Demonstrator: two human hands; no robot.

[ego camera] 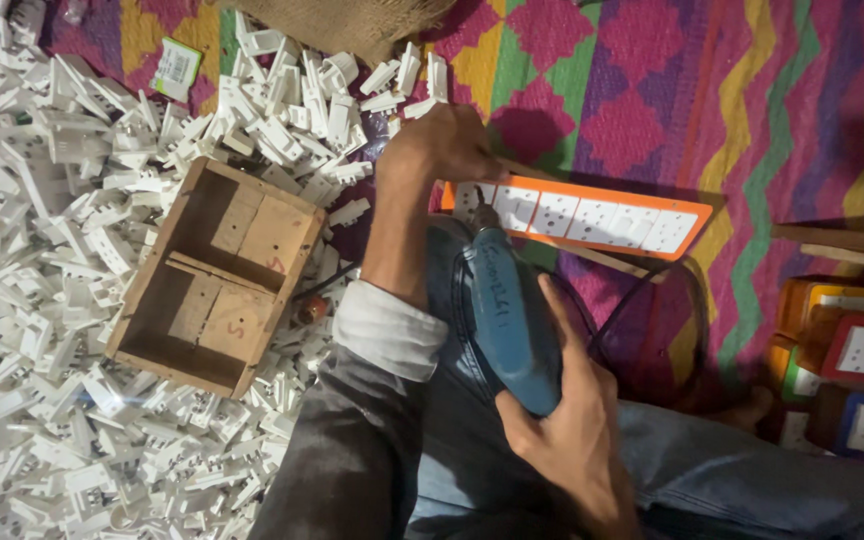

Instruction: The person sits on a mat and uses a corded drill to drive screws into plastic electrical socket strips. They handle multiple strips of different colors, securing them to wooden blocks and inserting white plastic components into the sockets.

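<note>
On the patterned mat, left hand (pixel 439 145) presses the orange socket strip (pixel 592 217) flat, right hand (pixel 562 425) fingers closed around the blue power screwdriver (pixel 507 315), tip at the strip's end; fastening seems underway, steady alignment needed.

Floor covered by a woven mat (pixel 652 90) in pink, purple, yellow and green zigzags and diamonds, filling the upper right of the frame. Heaped white plastic parts (pixel 32 200) across the whole left side. Open wooden box (pixel 217 275) with two compartments, left of centre. Coarse burlap sack (pixel 342 20) at the top edge. Dim, warm light; deep shadows at right.
</note>
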